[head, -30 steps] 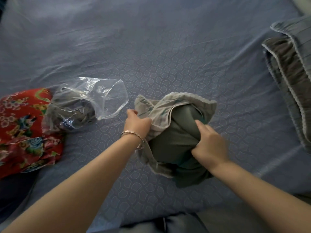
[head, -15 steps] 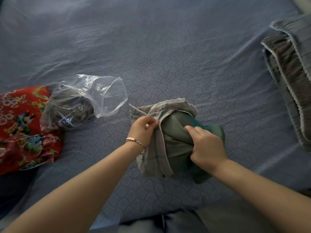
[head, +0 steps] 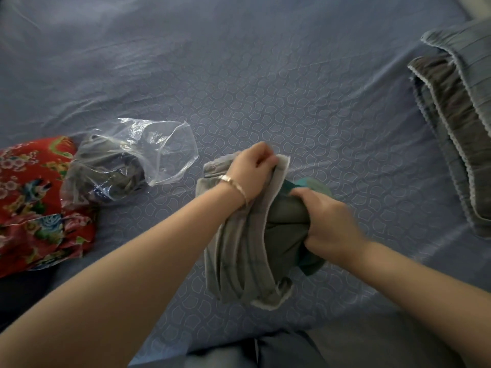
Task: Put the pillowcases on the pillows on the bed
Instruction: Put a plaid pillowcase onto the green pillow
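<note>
My left grip (head: pixel 253 168) pinches the pale hem of the pillowcase (head: pixel 239 258) at its 12 o'clock end. The case hangs from there in loose folds toward 6 o'clock, so its long axis runs straight toward me. The dark green pillow (head: pixel 287 219) lies bunched just at 3 o'clock of that hem, partly under it. My right grip (head: pixel 328 221) is closed around the pillow's near side, fingers curled into the cloth, and it is the nearer hand to it. Both pieces rest on the blue bed (head: pixel 265 75), in front of me. As I judge it, the next move depends on the mouth of the case facing 3 o'clock, toward the pillow.

Compared with 0.5 s ago, my left grip has carried the hem away from me toward 12 o'clock. This has stretched the case longer, and more teal edge shows beyond my right knuckles. My right grip has barely shifted. The plastic bag (head: pixel 159 155) at 9 o'clock lies as before.
</note>
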`<control>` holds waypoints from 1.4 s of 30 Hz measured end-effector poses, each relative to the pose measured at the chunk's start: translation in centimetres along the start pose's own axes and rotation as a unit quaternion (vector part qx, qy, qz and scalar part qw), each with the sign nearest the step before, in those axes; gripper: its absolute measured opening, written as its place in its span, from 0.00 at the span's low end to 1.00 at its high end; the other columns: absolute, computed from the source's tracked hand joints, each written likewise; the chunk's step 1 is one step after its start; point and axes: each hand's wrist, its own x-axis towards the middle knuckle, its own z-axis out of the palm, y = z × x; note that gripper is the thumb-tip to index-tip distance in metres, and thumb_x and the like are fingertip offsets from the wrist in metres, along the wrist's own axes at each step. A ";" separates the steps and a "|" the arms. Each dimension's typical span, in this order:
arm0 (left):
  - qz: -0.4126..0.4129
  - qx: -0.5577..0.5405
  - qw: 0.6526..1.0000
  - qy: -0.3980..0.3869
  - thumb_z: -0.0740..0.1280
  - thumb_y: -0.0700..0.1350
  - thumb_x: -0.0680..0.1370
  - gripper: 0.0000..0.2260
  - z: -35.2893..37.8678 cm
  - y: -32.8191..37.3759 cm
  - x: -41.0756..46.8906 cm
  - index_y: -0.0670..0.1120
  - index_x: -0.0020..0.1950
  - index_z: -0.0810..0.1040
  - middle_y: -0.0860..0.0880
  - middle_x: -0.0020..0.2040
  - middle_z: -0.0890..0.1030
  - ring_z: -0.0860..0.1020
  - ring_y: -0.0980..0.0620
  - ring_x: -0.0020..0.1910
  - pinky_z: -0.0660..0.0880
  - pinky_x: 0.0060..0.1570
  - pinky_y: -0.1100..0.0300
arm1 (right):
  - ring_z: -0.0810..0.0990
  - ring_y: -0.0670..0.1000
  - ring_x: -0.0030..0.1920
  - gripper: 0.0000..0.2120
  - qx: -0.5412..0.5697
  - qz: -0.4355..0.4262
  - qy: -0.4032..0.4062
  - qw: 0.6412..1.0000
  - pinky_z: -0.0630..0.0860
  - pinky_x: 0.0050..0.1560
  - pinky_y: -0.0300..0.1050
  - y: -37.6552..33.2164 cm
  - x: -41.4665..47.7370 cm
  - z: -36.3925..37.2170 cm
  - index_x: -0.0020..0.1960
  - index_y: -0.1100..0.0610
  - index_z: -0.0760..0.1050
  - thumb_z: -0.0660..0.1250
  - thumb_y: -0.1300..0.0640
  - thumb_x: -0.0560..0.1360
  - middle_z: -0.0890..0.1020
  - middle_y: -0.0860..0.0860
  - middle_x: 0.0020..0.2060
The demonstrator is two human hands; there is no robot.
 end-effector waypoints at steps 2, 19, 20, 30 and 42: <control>0.021 0.096 0.995 0.034 0.55 0.61 0.72 0.22 0.3 -1.6 -2.0 0.52 0.58 0.76 0.50 0.58 0.75 0.71 0.48 0.58 0.64 0.61 0.56 | 0.80 0.60 0.45 0.32 0.046 0.085 0.017 0.995 0.73 0.40 0.45 0.1 -0.7 -0.3 0.63 0.54 0.68 0.68 0.69 0.61 0.80 0.54 0.47; 0.229 0.098 0.966 0.068 0.59 0.40 0.71 0.10 6.7 -5.2 -8.6 0.47 0.50 0.72 0.47 0.45 0.78 0.72 0.47 0.43 0.70 0.45 0.57 | 0.81 0.55 0.46 0.18 0.148 0.279 -0.003 0.949 0.76 0.44 0.46 1.9 -0.8 2.6 0.48 0.46 0.75 0.75 0.58 0.62 0.83 0.49 0.41; 0.215 0.145 0.962 0.089 0.58 0.39 0.69 0.12 6.7 -6.5 -8.9 0.48 0.51 0.71 0.46 0.45 0.78 0.72 0.47 0.43 0.71 0.44 0.55 | 0.80 0.54 0.44 0.19 0.159 0.302 0.005 0.940 0.74 0.43 0.44 2.0 -0.6 2.5 0.46 0.45 0.73 0.75 0.60 0.61 0.81 0.47 0.39; -0.055 0.056 0.994 0.070 0.62 0.38 0.67 0.10 2.8 -9.1 -5.9 0.41 0.42 0.81 0.40 0.38 0.81 0.79 0.43 0.39 0.69 0.37 0.58 | 0.75 0.53 0.47 0.30 0.336 0.561 0.231 0.720 0.72 0.47 0.44 2.9 2.7 2.2 0.57 0.56 0.71 0.77 0.66 0.58 0.77 0.52 0.49; -0.337 -0.078 0.937 0.045 0.65 0.41 0.75 0.03 3.2 -12.4 -2.6 0.43 0.45 0.76 0.48 0.37 0.75 0.73 0.50 0.39 0.69 0.32 0.65 | 0.78 0.59 0.55 0.22 0.171 0.421 -0.120 0.883 0.72 0.46 0.45 0.5 1.4 10.2 0.54 0.58 0.67 0.73 0.51 0.66 0.80 0.56 0.52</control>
